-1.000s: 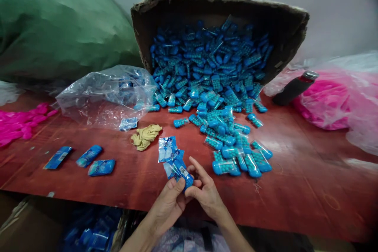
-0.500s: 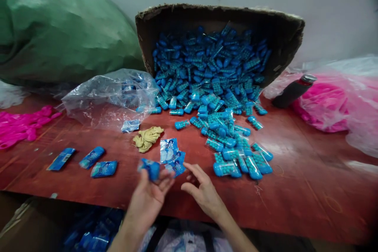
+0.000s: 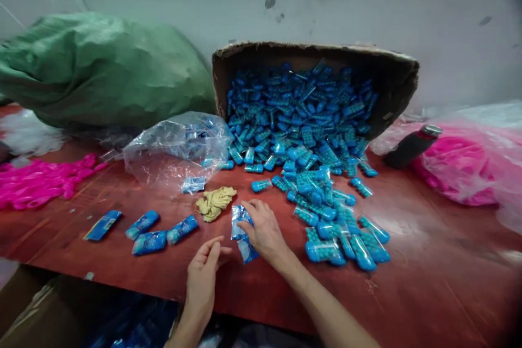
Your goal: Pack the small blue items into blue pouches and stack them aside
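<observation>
My right hand reaches over two flat blue printed packets on the table. Its thumb and fingers are apart at the upper packet's right edge, seemingly touching it. To the left of the packets, my left hand hovers near the table edge with fingers loosely stretched and nothing visible in them. Left of that hand lie three plump blue packs and a flatter blue pack. A crumpled yellowish cloth-like piece rests just beyond the hands.
A tipped cardboard box spills clear, blue-capped bottles with small balls onto the red table. Around it are a clear plastic bag, green sack, dark drink bottle, pink pieces and pink bag.
The blue pack that my left hand held now lies with the other plump packs on the left. My right hand has moved forward onto the flat packets. The view has tilted up.
</observation>
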`<state>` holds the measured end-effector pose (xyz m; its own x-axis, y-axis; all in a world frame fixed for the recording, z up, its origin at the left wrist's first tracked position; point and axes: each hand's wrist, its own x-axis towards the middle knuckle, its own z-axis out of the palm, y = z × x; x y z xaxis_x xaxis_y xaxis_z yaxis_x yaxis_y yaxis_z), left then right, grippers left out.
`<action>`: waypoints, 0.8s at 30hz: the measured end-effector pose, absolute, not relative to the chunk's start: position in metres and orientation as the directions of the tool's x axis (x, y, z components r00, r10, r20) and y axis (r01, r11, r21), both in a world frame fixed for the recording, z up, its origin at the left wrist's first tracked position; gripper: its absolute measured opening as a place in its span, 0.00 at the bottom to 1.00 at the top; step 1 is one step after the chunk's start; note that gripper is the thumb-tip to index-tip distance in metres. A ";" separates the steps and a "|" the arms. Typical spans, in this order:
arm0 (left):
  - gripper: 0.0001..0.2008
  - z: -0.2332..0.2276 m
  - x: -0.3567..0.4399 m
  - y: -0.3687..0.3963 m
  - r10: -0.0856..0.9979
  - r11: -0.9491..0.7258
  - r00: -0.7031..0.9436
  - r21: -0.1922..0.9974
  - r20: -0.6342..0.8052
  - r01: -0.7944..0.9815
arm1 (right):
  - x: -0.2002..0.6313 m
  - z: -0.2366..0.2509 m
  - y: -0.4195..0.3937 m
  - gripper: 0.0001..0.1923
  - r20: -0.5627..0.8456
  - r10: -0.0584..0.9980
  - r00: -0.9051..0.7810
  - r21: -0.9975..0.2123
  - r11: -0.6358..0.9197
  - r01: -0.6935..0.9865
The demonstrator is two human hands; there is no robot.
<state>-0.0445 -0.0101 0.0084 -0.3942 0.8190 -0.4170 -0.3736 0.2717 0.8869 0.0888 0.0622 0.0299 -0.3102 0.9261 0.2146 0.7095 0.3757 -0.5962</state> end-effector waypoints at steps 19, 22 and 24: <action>0.12 -0.009 -0.045 -0.011 0.933 0.216 -0.336 0.948 -0.130 0.232 | 0.124 0.005 0.038 0.14 0.139 0.886 -0.442 -0.399 0.458 0.794; 0.11 -0.010 -0.037 -0.012 0.970 0.129 -0.240 0.921 -0.040 0.367 | 0.123 -0.014 0.015 0.06 0.185 0.922 -0.339 -0.349 0.384 0.855; 0.11 -0.009 -0.035 -0.011 0.976 0.096 -0.218 0.913 -0.008 0.397 | 0.115 -0.022 0.011 0.07 0.221 0.935 -0.278 -0.323 0.339 0.884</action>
